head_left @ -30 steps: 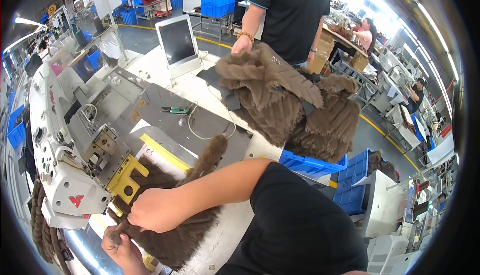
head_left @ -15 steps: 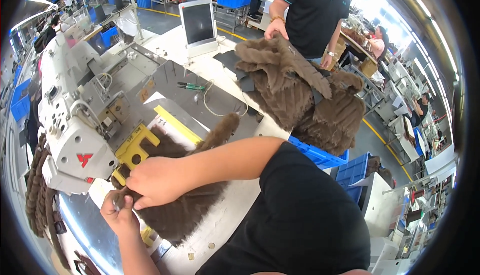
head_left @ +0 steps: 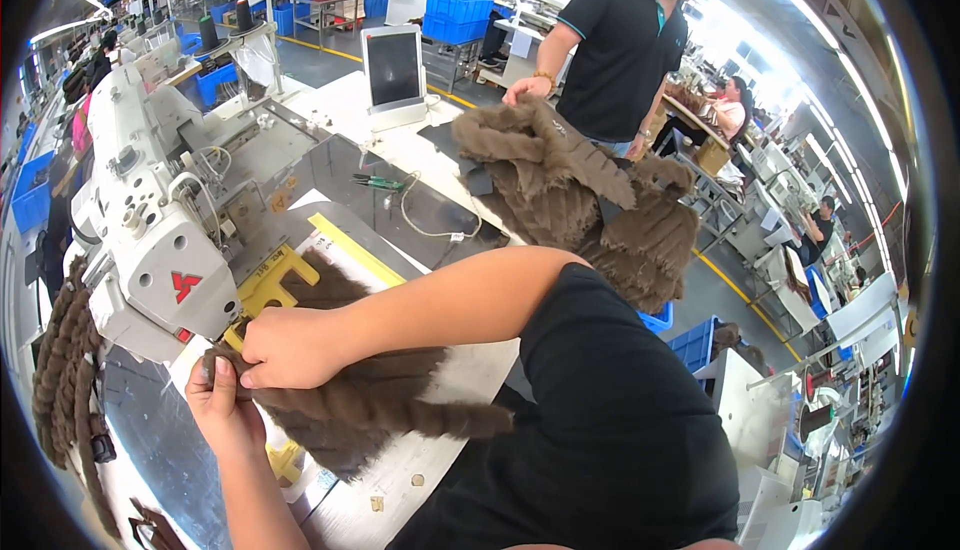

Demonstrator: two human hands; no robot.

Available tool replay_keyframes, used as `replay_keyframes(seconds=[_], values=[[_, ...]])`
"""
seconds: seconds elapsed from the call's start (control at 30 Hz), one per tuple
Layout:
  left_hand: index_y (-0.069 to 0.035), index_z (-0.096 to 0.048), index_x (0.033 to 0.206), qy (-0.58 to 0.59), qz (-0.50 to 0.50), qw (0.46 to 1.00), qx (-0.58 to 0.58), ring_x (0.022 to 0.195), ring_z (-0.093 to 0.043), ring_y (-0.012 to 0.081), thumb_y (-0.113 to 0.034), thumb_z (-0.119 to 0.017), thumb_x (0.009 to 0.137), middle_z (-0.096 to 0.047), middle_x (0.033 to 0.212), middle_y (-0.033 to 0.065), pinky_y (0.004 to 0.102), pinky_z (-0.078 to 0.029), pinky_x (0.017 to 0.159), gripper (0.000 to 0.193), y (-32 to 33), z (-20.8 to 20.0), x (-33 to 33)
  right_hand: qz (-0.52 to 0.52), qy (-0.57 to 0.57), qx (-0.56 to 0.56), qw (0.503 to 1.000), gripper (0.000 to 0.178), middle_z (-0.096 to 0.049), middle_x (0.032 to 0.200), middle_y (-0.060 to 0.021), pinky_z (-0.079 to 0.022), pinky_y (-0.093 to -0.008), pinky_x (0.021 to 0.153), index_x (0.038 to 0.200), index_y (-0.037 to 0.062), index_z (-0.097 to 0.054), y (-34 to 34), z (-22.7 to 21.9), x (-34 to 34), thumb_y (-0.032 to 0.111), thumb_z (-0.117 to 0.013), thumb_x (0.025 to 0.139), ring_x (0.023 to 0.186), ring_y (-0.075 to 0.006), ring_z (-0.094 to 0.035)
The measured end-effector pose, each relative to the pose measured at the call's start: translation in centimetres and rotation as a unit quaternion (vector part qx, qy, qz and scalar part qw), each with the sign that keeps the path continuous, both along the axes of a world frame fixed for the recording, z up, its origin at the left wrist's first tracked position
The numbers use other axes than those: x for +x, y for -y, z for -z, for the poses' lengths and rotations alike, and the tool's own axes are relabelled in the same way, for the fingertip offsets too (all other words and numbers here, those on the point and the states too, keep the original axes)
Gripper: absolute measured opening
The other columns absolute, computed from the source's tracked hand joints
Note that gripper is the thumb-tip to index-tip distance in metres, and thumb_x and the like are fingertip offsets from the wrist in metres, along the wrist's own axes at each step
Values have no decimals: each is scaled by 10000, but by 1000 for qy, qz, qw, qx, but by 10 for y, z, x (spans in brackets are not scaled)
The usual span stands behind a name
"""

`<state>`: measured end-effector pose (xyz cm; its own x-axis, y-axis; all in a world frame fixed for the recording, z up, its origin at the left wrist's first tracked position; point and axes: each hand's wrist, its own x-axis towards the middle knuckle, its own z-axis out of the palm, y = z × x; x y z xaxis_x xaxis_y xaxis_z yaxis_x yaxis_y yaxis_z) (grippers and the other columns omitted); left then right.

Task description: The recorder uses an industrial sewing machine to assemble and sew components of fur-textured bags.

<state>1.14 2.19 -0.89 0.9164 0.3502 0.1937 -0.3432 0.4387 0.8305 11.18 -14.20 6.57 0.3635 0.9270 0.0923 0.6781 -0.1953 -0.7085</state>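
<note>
A brown fur piece [head_left: 340,440] lies on the worktable in front of the white sewing machine [head_left: 150,240]. My left hand [head_left: 225,405] pinches its edge between thumb and fingers, close to the needle area. Beside it my right hand [head_left: 290,348] is closed on the same fur, its fingertips mostly hidden. A long fur strip [head_left: 440,416] runs out from under my right forearm. Above my right hand, a yellow template frame [head_left: 275,285] borders the fur under the machine head.
Across the table a person in a dark shirt handles a brown fur garment [head_left: 590,190]. A screen [head_left: 392,65], green-handled snips [head_left: 378,182] and a pale cord [head_left: 410,212] are on the table. Fur strips [head_left: 68,370] hang at the left. Blue crates [head_left: 692,345] stand at the right.
The fur strip that stuck out beyond my right forearm now lies on my side of it. Both hands stay at the fur's edge. The other person has straightened a little.
</note>
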Motion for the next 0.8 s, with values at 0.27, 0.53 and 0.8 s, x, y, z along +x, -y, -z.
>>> replay_keyframes(seconds=[0.27, 0.53, 0.8], values=[[35, -720, 1052, -82, -49, 987, 128, 872, -645, 138, -44, -757, 860, -718, 961, 61, 298, -516, 818, 211, 0, -9, -9, -2, 49, 26, 998, 389, -648, 712, -234, -488, -474, 626, 761, -28, -683, -3, 5, 3, 351, -728, 840, 692, -417, -655], [-14, -764, 1038, -8, 8, 993, 120, 974, -633, 153, -26, -812, 817, -693, 1046, 38, 310, -498, 882, 227, 13, -5, -7, 67, 30, 70, 995, 188, -659, 790, -198, -492, -440, 647, 816, -1, -678, 20, 1, -10, 171, -747, 849, 747, -398, -642], [-5, -732, 919, -1, -57, 944, 324, 811, -586, 191, -13, -790, 803, -632, 845, 59, 325, -469, 729, 130, 12, -15, -11, 36, -25, 101, 994, 219, -660, 803, -88, -497, -290, 608, 977, 13, -727, 19, -24, -1, 135, -817, 818, 633, -170, -609]])
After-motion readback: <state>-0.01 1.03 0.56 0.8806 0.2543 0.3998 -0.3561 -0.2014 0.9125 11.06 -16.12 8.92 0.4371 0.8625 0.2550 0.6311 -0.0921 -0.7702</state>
